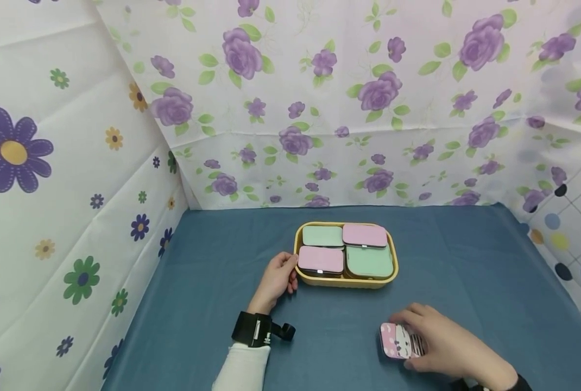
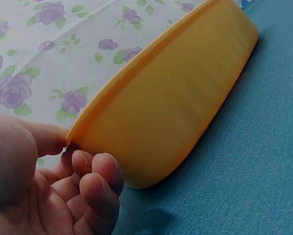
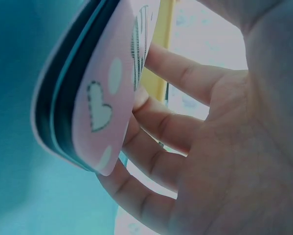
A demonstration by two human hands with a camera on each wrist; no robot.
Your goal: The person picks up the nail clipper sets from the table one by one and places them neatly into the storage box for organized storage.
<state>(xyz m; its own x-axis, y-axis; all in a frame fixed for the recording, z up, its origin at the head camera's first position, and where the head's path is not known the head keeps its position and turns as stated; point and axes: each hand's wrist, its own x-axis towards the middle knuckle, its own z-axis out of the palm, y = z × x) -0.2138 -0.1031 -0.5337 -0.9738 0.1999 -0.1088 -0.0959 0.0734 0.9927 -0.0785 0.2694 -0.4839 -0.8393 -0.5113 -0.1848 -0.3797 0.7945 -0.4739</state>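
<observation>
A yellow plastic basket [image 1: 359, 283] stands on the blue cloth, filled with mint green and pink cases. My left hand [image 1: 277, 279] pinches its left rim between thumb and fingers; the left wrist view shows the thumb on the rim and the basket's smooth outer wall [image 2: 156, 93]. Nearer and to the right, my right hand [image 1: 442, 339] grips a small pink case [image 1: 390, 341] with rounded corners and a cartoon print. In the right wrist view the case [image 3: 102, 98] shows a white heart and dark side bands, fingers along its edge.
Inside the basket, a pink case [image 1: 365, 235] at the back right overlaps the green case [image 1: 368, 262] in front of it. Another pink case [image 1: 321, 259] lies front left, and a green one [image 1: 322, 235] behind it. Flowered cloth [image 1: 295, 108] hangs behind the table.
</observation>
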